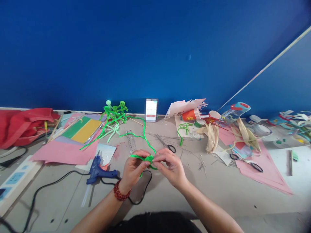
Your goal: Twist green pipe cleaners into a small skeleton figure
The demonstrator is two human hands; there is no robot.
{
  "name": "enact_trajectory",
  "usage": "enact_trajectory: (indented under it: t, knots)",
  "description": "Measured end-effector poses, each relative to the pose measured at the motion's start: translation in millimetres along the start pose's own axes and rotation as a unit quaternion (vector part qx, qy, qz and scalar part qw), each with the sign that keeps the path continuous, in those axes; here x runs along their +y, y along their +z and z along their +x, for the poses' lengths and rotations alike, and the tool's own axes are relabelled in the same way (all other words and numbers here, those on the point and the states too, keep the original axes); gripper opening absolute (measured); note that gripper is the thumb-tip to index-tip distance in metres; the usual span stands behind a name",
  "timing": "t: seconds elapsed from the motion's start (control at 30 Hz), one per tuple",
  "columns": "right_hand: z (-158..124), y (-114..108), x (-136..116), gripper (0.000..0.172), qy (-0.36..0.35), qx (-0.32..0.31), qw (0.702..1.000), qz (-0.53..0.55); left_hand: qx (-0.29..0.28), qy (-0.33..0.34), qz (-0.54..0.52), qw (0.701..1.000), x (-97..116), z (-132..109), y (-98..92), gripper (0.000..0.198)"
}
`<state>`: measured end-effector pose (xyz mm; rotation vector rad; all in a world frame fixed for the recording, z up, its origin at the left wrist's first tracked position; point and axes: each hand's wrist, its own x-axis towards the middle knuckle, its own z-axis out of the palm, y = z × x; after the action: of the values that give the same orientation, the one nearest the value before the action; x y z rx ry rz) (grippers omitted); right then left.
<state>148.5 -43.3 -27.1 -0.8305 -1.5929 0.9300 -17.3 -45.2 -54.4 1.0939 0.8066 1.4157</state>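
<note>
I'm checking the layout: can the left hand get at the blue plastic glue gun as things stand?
Probably yes: the glue gun lies near the left hand, apparently unobstructed, but that hand holds bright green fuzzy wire.

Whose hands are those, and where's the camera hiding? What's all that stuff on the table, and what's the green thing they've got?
There's no robot here! A person is wearing a camera on their head, so this one picture looks forward and down at their own two bare hands. The left hand, with a red beaded bracelet on its wrist, and the right hand are pinching a bright green fuzzy strand between their fingers.

On the grey table, to the left, you can see pink paper, a blue glue gun and little green figures. To the right are scissors and a red cup lying on its side. Behind it all stands a blue wall.
</note>
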Motion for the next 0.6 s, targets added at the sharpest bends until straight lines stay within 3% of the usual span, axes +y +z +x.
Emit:
enact_trajectory:
  t: [0.13,0.33,0.47,0.6]
  knots:
    - [-0.9,3.4,4.5,0.003,0.036,0.031,0.996,0.079,0.024,-0.029,-0.037,0.999,-3.4,1.7,0.7,0.02]
    - [-0.6,2.8,9.7,0.011,0.087,0.013,0.986,0.141,0.005,-0.159,-0.191,0.969,-3.0,5.1,0.2,0.03]
    - [1.1,4.8,11.8,0.019,0.135,0.001,0.975,0.176,-0.004,-0.2,-0.221,0.955,-2.6,4.6,0.5,0.03]
    - [3.7,8.0,12.1,0.022,0.126,0.0,0.972,0.197,-0.016,-0.215,-0.222,0.951,-3.3,4.3,1.9,0.031]
